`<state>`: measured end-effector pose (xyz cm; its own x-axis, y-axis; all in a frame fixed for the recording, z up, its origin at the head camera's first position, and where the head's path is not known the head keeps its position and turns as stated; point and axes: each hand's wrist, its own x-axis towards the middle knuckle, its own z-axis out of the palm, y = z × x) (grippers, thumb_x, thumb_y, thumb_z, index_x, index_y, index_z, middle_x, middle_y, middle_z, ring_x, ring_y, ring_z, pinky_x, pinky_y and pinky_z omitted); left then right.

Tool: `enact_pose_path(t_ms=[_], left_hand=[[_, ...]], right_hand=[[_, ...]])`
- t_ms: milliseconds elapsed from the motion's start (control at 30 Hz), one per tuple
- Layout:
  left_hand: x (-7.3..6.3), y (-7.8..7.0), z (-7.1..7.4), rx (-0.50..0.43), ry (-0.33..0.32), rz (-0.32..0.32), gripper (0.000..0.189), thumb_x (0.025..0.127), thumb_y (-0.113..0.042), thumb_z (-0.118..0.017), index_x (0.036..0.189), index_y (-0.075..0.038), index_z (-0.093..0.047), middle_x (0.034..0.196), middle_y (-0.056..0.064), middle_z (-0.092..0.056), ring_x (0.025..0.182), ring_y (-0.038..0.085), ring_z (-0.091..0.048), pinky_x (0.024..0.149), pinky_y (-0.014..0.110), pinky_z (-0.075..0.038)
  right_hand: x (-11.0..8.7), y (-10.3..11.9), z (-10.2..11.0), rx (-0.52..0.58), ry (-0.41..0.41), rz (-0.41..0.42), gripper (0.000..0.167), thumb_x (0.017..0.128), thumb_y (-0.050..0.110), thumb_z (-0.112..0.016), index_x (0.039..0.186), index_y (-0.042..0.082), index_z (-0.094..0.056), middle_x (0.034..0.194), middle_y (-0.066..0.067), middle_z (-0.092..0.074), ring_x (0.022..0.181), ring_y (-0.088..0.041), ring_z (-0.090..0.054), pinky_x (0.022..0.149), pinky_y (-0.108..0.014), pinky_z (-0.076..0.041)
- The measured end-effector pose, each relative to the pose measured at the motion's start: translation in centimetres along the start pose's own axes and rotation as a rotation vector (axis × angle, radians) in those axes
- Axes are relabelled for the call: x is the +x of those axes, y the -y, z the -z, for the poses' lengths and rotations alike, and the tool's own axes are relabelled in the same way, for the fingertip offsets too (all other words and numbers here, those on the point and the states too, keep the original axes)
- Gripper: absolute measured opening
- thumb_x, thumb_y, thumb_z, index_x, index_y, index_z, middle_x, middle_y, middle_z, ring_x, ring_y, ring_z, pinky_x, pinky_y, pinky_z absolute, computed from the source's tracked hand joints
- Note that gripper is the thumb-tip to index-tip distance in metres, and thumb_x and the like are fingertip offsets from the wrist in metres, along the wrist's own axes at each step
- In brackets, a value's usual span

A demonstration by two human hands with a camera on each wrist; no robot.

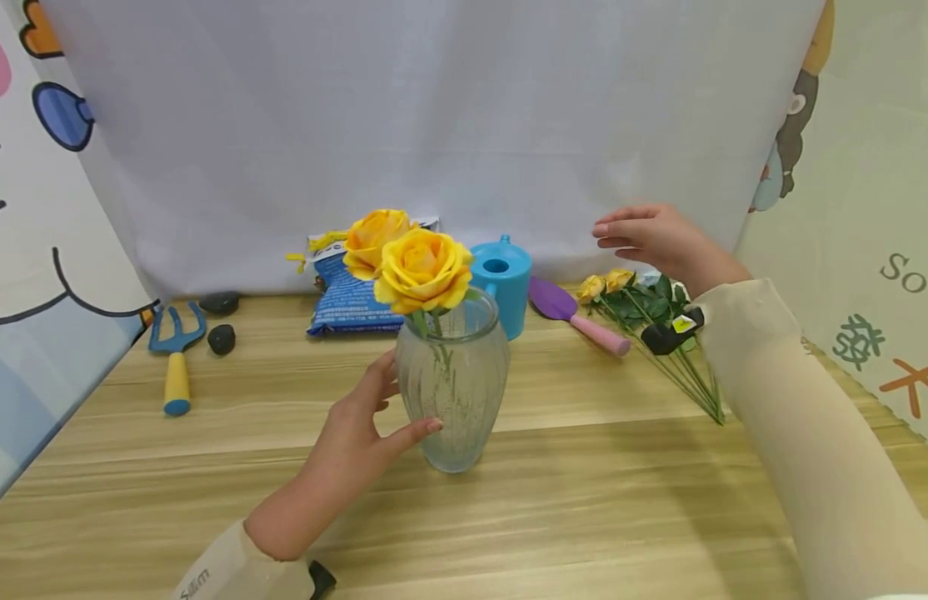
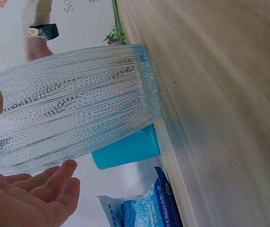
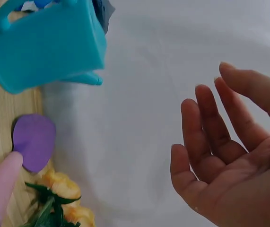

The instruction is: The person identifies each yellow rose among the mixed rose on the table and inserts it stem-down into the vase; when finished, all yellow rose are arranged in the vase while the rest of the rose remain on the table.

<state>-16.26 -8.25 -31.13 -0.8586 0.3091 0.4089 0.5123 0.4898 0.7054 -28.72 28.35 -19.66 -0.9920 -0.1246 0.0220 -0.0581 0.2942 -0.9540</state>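
Observation:
A clear ribbed glass vase stands upright on the wooden table, with two yellow roses in it. My left hand holds the vase from its left side, thumb on the front. In the left wrist view, the fingers curve along the textured glass. Off to the right, my right hand hovers in the air with relaxed fingers and an empty palm. Below it lie more yellow roses with green leaves and long stems, partly covered by the right wrist camera and sleeve.
Behind the vase are a blue printed bag and a blue watering can. A purple trowel with a pink handle lies right of them. Far left are a yellow-handled hand fork and two dark stones. A white cloth hangs behind.

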Motion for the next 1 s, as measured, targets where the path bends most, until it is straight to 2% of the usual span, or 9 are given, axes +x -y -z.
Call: enact_pose_path(t_ms=[133, 267, 333, 433, 533, 600, 733, 900, 1000], left_hand=[[-0.1, 0.0, 0.0, -0.001, 0.001, 0.012, 0.078, 0.076, -0.022, -0.077, 0.14, -0.013, -0.032, 0.129, 0.008, -0.053, 0.111, 0.027, -0.055, 0.088, 0.047, -0.046], [-0.1, 0.0, -0.1, 0.002, 0.002, 0.012, 0.078, 0.076, -0.022, -0.077, 0.14, -0.013, -0.032, 0.129, 0.008, -0.053, 0.111, 0.027, -0.055, 0.088, 0.046, -0.046], [0.0, 0.0, -0.1, 0.004, 0.0, 0.008, 0.078, 0.076, -0.022, -0.077, 0.14, -0.013, -0.032, 0.128, 0.008, -0.053, 0.111, 0.027, -0.055, 0.088, 0.046, -0.046], [0.0, 0.1, -0.1, 0.005, -0.003, 0.005, 0.078, 0.076, -0.022, -0.077, 0.14, -0.013, -0.032, 0.128, 0.008, -0.053, 0.111, 0.027, -0.055, 0.088, 0.046, -0.047], [0.0, 0.1, -0.2, 0.004, -0.001, 0.008, 0.078, 0.076, -0.022, -0.077, 0.14, -0.012, -0.032, 0.129, 0.009, -0.053, 0.111, 0.027, -0.055, 0.088, 0.046, -0.047], [-0.1, 0.2, -0.2, 0.002, -0.001, 0.01, 0.078, 0.076, -0.022, -0.077, 0.139, -0.012, -0.032, 0.129, 0.009, -0.053, 0.111, 0.027, -0.055, 0.088, 0.046, -0.047], [0.0, 0.2, -0.2, 0.003, -0.006, 0.005, 0.078, 0.076, -0.022, -0.077, 0.139, -0.012, -0.033, 0.128, 0.009, -0.054, 0.111, 0.027, -0.055, 0.088, 0.046, -0.047], [0.0, 0.2, -0.2, -0.004, -0.005, -0.003, 0.078, 0.076, -0.022, -0.077, 0.14, -0.014, -0.032, 0.127, 0.008, -0.054, 0.111, 0.027, -0.055, 0.088, 0.047, -0.047], [0.0, 0.2, -0.1, -0.009, -0.001, -0.004, 0.078, 0.076, -0.022, -0.077, 0.14, -0.015, -0.032, 0.127, 0.008, -0.055, 0.112, 0.027, -0.055, 0.088, 0.047, -0.047]], right_hand=[[0.4, -2.1, 1.6, -0.025, -0.065, -0.084, 0.035, 0.09, 0.024, -0.062, 0.118, 0.005, -0.055, 0.11, 0.002, -0.059, 0.103, -0.01, -0.055, 0.106, -0.039, -0.029], [0.7, -4.3, 2.8, -0.064, -0.136, -0.147, 0.052, 0.091, 0.029, -0.06, 0.133, 0.003, -0.044, 0.13, -0.007, -0.048, 0.114, -0.015, -0.048, 0.099, -0.031, -0.037], [0.9, -5.3, 3.2, -0.071, -0.181, -0.168, 0.056, 0.09, 0.032, -0.059, 0.134, 0.002, -0.043, 0.124, -0.003, -0.052, 0.11, -0.013, -0.051, 0.089, -0.025, -0.043], [1.1, -6.7, 3.8, -0.068, -0.23, -0.179, 0.055, 0.09, 0.032, -0.059, 0.133, 0.0, -0.045, 0.098, 0.01, -0.061, 0.093, -0.005, -0.057, 0.072, -0.02, -0.045], [1.2, -7.8, 4.0, -0.058, -0.251, -0.189, 0.049, 0.091, 0.028, -0.059, 0.129, -0.002, -0.048, 0.079, 0.018, -0.059, 0.076, 0.001, -0.057, 0.064, -0.018, -0.044], [1.3, -8.4, 4.1, -0.035, -0.262, -0.195, 0.043, 0.092, 0.022, -0.058, 0.126, -0.003, -0.05, 0.075, 0.016, -0.06, 0.071, 0.0, -0.057, 0.061, -0.018, -0.044], [1.6, -9.4, 4.2, -0.016, -0.3, -0.194, 0.043, 0.091, 0.011, -0.058, 0.127, -0.008, -0.048, 0.07, 0.013, -0.061, 0.066, -0.001, -0.058, 0.064, -0.018, -0.048], [2.3, -10.6, 4.1, -0.104, -0.34, -0.201, 0.042, 0.091, 0.007, -0.057, 0.125, -0.014, -0.047, 0.068, 0.011, -0.06, 0.063, -0.002, -0.057, 0.072, -0.025, -0.051], [2.8, -11.2, 4.0, -0.14, -0.355, -0.212, 0.04, 0.089, 0.006, -0.058, 0.122, -0.016, -0.05, 0.068, 0.008, -0.061, 0.061, -0.003, -0.058, 0.068, -0.024, -0.052]])
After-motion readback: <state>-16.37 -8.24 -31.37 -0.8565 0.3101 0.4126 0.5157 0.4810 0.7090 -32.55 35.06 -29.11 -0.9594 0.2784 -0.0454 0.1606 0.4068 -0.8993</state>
